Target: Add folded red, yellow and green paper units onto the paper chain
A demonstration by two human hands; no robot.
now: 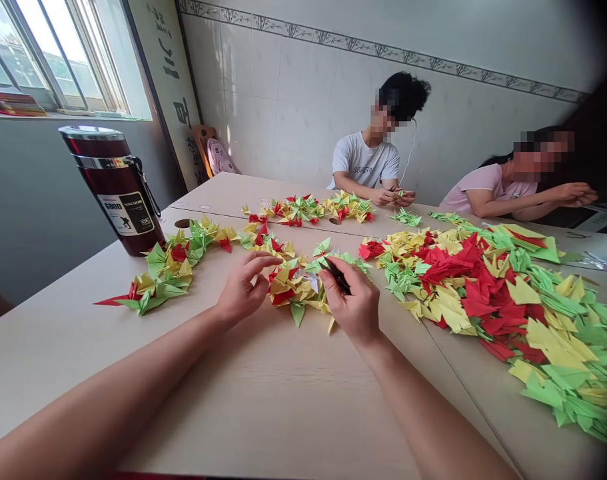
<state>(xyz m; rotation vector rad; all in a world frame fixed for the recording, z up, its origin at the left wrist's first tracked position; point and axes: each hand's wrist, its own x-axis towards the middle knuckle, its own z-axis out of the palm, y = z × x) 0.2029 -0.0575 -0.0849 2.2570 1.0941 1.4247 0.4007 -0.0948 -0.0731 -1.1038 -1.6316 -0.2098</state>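
Note:
My left hand [246,283] is above the table beside a strand of folded paper cranes [288,293] in red, yellow and green. Its fingers stretch to the right, apart from the thumb, with nothing visible between them. On the other side of the strand, my right hand [352,297] is closed around a small black tool [337,275]. The palm covers much of this tool, so its exact kind is hidden. Part of the strand curves away to the left [170,267], ending near a red crane.
A large heap of paper cranes [483,287] covers the table's right side. A dark red vacuum flask [116,190] stands at the left. Across the table [243,393] sit two people [367,160], their hands raised; more cranes [308,210] lie before them.

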